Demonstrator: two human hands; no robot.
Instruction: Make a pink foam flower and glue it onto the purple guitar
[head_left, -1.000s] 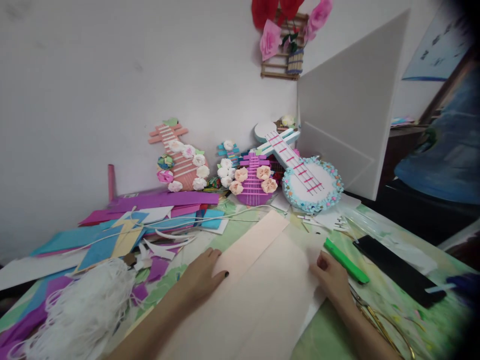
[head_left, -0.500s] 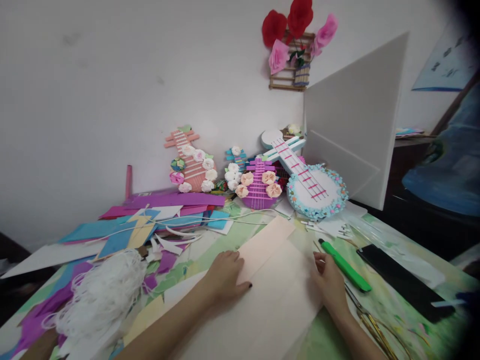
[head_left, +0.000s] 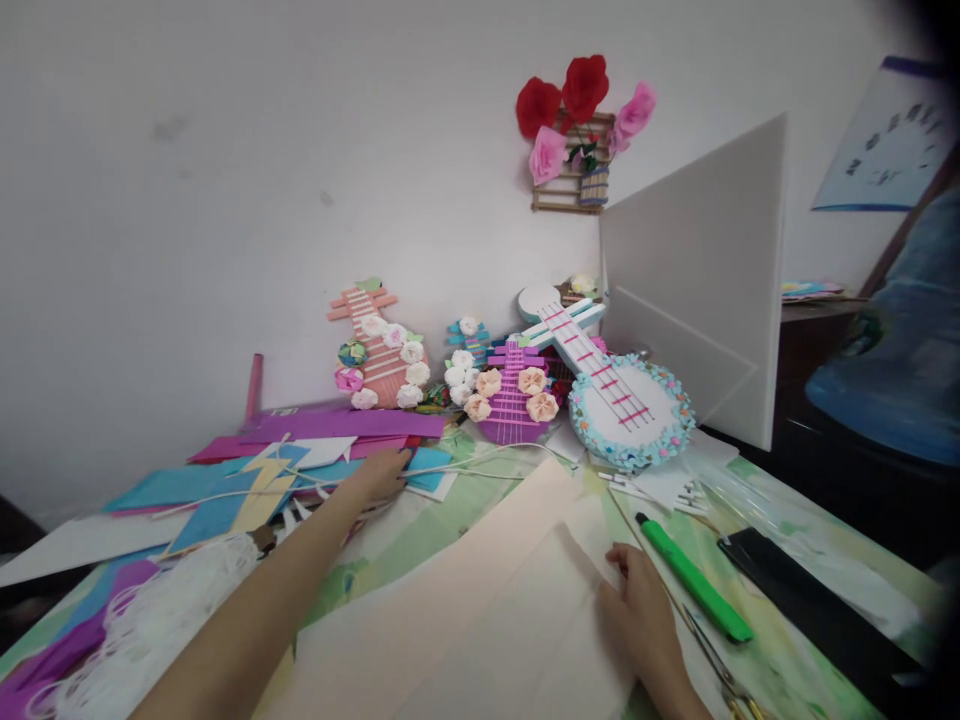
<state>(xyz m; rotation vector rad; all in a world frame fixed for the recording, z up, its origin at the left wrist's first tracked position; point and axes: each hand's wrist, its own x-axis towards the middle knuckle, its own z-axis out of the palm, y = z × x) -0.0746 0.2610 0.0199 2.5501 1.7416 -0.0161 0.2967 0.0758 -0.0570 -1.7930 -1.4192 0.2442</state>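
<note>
Left arm, head view: it stretches from the bottom edge, forward and inward, across the coloured pile at the desk's left.
Left hand: this hand [head_left: 381, 478] is palm down with its fingers pointing away from the person, over the near side of the blue, white and purple sheets [head_left: 341, 426]; I can't tell from here whether the fingers grip anything.
Right arm: only a short stretch of forearm shows, coming up from the lower right.
Right hand: the second hand [head_left: 634, 612] sits at the right side of the pale sheet [head_left: 536, 650], fingers bent loosely inward and thumb side toward the paper; I can't tell whether it pinches the edge.
Pale sheet: it lies on the desk [head_left: 397, 562] in front of the person, between the two forearms, a peach strip [head_left: 499, 555] running slantwise along its left.
Green cutter: it [head_left: 697, 580] lies just right of the right hand.
Scissors: gold-handled, these [head_left: 721, 668] lie beside that forearm.
White string: a tangled heap [head_left: 161, 630] lies left of the left forearm.
</note>
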